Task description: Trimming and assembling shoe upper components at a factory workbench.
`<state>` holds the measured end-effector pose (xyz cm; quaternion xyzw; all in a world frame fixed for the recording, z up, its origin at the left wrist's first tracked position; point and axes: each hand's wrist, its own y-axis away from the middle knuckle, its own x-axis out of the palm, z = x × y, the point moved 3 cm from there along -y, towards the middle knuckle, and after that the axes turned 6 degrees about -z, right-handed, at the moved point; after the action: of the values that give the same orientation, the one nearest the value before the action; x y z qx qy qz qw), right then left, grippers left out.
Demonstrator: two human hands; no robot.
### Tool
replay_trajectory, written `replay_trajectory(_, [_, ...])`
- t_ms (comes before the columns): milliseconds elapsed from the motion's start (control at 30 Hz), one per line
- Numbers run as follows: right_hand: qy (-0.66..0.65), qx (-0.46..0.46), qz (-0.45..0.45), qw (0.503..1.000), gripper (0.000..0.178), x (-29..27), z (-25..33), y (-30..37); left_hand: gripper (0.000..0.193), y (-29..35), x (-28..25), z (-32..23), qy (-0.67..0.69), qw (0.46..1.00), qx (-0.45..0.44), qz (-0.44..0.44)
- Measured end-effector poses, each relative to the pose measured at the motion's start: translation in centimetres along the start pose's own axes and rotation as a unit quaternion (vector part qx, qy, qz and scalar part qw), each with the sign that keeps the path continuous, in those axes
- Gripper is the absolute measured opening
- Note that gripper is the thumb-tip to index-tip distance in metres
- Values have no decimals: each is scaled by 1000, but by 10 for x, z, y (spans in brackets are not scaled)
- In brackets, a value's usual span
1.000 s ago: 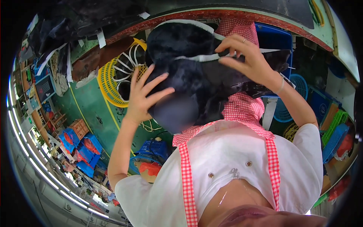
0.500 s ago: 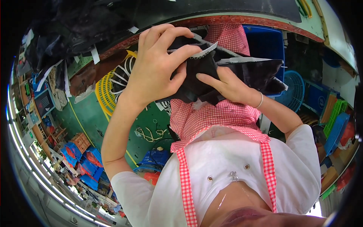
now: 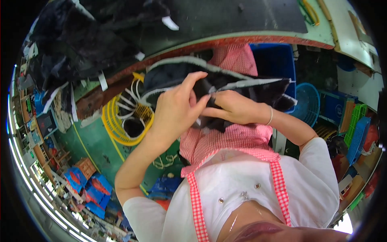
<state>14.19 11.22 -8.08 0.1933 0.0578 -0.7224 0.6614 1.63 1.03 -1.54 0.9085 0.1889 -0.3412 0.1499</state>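
Note:
A black fabric piece with pale edges point(image 3: 169, 72) lies across my lap, over the pink checked apron. My left hand point(image 3: 175, 109) is at its near left part, thumb and curled fingers closed on the material, index finger raised. My right hand point(image 3: 238, 108) is close beside it, fingers bent and pressed together on the same piece. The fingertips of both hands nearly meet, and the spot between them is partly hidden. To the right, pointed black flaps with white edges point(image 3: 274, 86) stick out past my right hand.
Ahead stands a worktable with a red edge point(image 3: 258, 41), black material point(image 3: 88, 48) heaped on its left. A yellow basket point(image 3: 117, 135) stands on the floor at left. Right of my lap are a blue bin point(image 3: 293, 60) and a round blue basket point(image 3: 308, 105). Green-and-yellow-handled tools point(image 3: 309, 14) lie far right.
My left hand has come down and toward my right hand from the piece's upper edge. The black piece has spread out, showing a long curved pale edge. My right hand's fingers have curled in.

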Motion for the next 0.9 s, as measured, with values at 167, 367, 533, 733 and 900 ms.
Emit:
replay_trajectory(167, [41,-97,-255,961,12,-116,11,-43,44,2,-4,15,26,1000,16,5])
replay_trajectory(367, [337,-216,-347,848,17,-207,-10,-119,41,-3,4,13,14,1000,-17,-9])
replay_trajectory(533, [374,-103,-278,879,15,-199,15,-148,39,0,0,26,-41,999,13,-18])
replay_trajectory(733, [422,-112,-275,857,21,-210,8,-141,30,-13,-3,27,26,999,6,24])
replay_trajectory(900, [234,-9,-296,926,19,-209,9,-116,25,-13,-2,27,187,976,-110,29])
